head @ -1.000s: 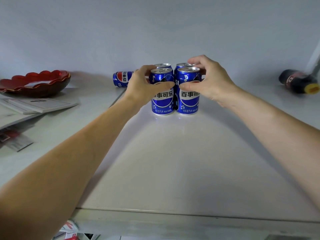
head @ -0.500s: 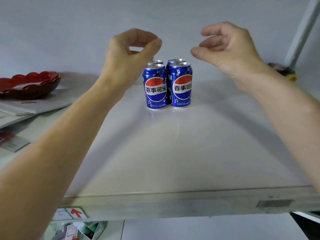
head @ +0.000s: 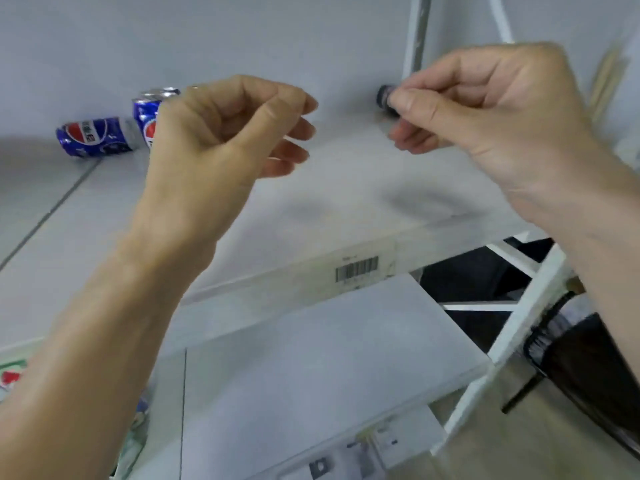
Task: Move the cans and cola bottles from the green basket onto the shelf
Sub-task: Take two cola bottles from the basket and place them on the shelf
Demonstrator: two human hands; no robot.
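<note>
Blue Pepsi cans (head: pixel 147 112) stand upright at the back left of the white shelf (head: pixel 346 188), mostly hidden behind my left hand (head: pixel 221 140). One more Pepsi can (head: pixel 95 136) lies on its side to their left. My left hand hangs above the shelf with curled fingers and holds nothing. My right hand (head: pixel 485 112) is raised on the right, fingers loosely bent, also without anything in it. Behind its fingertips a dark cola bottle (head: pixel 384 97) lies at the back of the shelf. The green basket is not in view.
A barcode label (head: pixel 356 268) is stuck on the shelf's front edge. A lower white shelf (head: pixel 311 375) lies beneath. A white upright post (head: pixel 415 32) stands at the back right. A dark bin-like object (head: pixel 588 368) is at the lower right.
Both hands have let go of the two front cans and pulled back from them. The view has swung right and down, so the cans now sit at the far left.
</note>
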